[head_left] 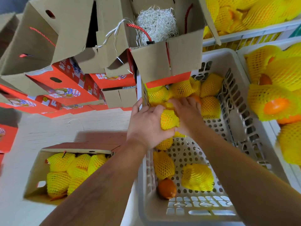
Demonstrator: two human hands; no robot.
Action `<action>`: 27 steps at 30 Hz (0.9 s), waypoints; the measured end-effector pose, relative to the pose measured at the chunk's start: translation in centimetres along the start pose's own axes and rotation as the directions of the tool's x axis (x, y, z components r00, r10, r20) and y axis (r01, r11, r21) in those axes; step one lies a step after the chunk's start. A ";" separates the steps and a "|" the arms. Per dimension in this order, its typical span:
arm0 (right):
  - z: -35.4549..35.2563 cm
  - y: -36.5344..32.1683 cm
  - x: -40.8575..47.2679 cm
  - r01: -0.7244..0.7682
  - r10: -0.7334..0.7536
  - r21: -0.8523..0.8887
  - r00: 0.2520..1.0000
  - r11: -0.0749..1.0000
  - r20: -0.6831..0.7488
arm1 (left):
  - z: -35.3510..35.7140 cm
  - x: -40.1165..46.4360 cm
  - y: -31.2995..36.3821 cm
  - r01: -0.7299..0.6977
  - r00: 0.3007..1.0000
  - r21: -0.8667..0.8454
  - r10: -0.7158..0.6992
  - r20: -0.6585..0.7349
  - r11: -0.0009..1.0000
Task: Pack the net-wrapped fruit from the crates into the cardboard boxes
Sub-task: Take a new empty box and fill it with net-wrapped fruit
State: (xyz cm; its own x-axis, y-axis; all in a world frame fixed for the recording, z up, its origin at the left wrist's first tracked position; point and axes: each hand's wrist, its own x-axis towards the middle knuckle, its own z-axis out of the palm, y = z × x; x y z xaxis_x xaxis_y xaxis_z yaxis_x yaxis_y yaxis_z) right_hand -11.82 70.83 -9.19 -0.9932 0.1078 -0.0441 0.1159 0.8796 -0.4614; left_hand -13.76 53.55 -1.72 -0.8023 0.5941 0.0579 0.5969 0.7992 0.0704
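Fingers of the left hand [147,123] curl round a net-wrapped fruit [169,119], the thumb pressed under its near end and the knuckles over its far side. The right hand [187,115] lies against the same fruit from the other side, its fingers bent down and reaching past it among the fruit behind; whether they also grasp a second one cannot be told. Both hands meet over the middle of the white crate [231,121], and both bare forearms run in from the lower edge, the left one crossing above the open cardboard box [35,175] on the floor.

That box holds two rows of fruit in yellow foam net, packed close together, with its flap folded back on the far side. The white crate, perforated on floor and walls, has a cluster of netted fruit at its far end, a few more near the hands, two netted ones on the near floor and one bare orange fruit [167,188] beside them.

Right of it, another crate [244,54] is heaped with netted fruit, orange skin showing at some open ends, and a further crate behind is also full.

Ahead stands an empty box [162,61] with shredded paper [156,23] in the bottom and a red rope handle [140,31]. To the left are stacked boxes [65,82] with red printed sides; large white letters "FR" can be read on two of them, the rest of the printing being too small or blurred.
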 end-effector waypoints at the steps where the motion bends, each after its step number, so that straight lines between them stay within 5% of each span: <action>1: -0.8 0.0 -0.2 -0.028 0.029 0.040 0.999 0.999 -0.016 | 0.0 -0.1 0.0 0.008 1.000 -0.039 -0.009 -0.023 0.999; 6: -4.4 -0.9 -2.0 -0.102 0.100 0.312 0.995 0.945 0.022 | -1.1 -0.7 0.0 0.092 0.990 -0.470 -0.132 -0.052 0.878; 10: -6.4 -4.5 -6.2 -0.075 0.080 0.421 0.997 0.904 0.008 | -2.2 -4.0 -0.3 0.145 0.980 -0.803 -0.195 0.036 0.578; 13: -6.2 -8.2 -9.2 -0.024 0.051 0.452 0.998 0.892 -0.048 | -3.3 -8.2 -0.8 0.075 0.961 -0.942 -0.277 -0.019 0.326; 17: -4.4 -16.0 -12.0 0.070 0.053 0.534 0.976 0.843 -0.212 | -5.9 -13.1 -3.4 -0.005 0.850 -1.000 -0.527 -0.002 -0.003; 22: -0.4 -25.7 -13.6 0.058 0.077 0.496 0.966 0.867 -0.248 | -8.3 -18.5 -11.9 0.093 0.840 -0.943 -0.484 0.246 -0.319; 27: 4.5 -33.5 -12.4 -0.057 0.172 0.580 0.974 0.813 -0.145 | -9.1 -22.2 -22.5 0.322 0.796 -0.875 -0.398 0.457 -0.361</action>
State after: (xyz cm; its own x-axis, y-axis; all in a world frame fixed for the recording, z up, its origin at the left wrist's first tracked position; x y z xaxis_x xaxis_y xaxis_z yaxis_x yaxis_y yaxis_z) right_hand -3.46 37.98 2.82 -0.9463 0.3232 0.0062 0.1444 0.4399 -0.8864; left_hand -9.37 21.56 4.45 -0.8778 0.1965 -0.4368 -0.4699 -0.1770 0.8648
